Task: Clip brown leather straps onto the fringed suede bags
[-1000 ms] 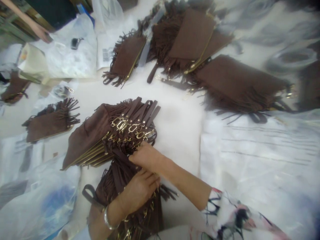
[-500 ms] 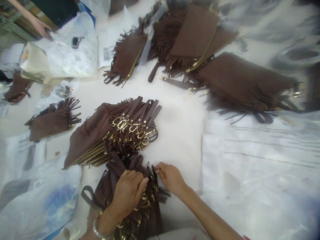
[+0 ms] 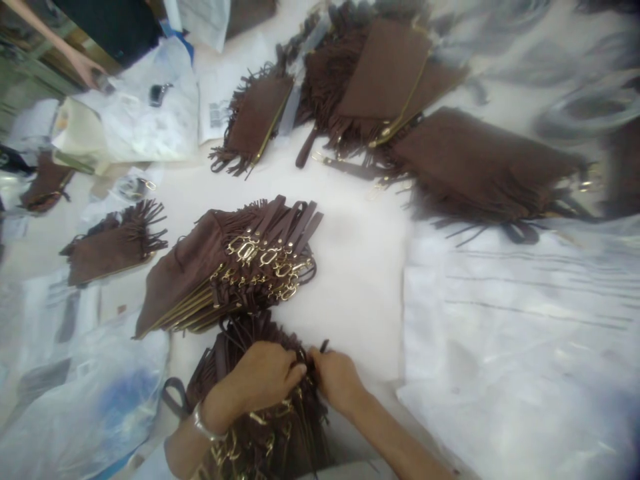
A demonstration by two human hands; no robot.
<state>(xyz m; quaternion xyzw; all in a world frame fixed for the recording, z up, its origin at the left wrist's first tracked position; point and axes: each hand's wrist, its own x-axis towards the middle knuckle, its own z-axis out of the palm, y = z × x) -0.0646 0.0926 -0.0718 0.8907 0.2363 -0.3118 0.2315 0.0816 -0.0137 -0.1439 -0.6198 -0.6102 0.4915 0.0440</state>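
A stack of brown fringed pouches [image 3: 240, 427] with gold zips and clasps lies close in front of me. My left hand [image 3: 267, 373] rests over its fringed edge, fingers closed around dark strands at the right side. Just beside it, my right hand [image 3: 335, 373] pinches a thin dark strip, likely fringe or strap; a short dark end sticks up above the fingers. The fingertips of both hands nearly meet, and what lies between them is partly hidden. Beyond, a second stack of brown pouches [image 3: 185, 260] shows wrist straps and gold clasps fanned to the right.
Further brown pouches [image 3: 480, 153] lie in piles at the back. A single pouch [image 3: 105, 253] lies left. Clear plastic bags [image 3: 115, 400] and white plastic sheeting [image 3: 500, 347] cover both sides. Another person's hand [image 3: 90, 70] is at a white bag [image 3: 155, 127], back left.
My left hand has moved slightly right and my right hand slightly down, closing in on each other. The brown straps that stood up behind my left hand no longer show there.
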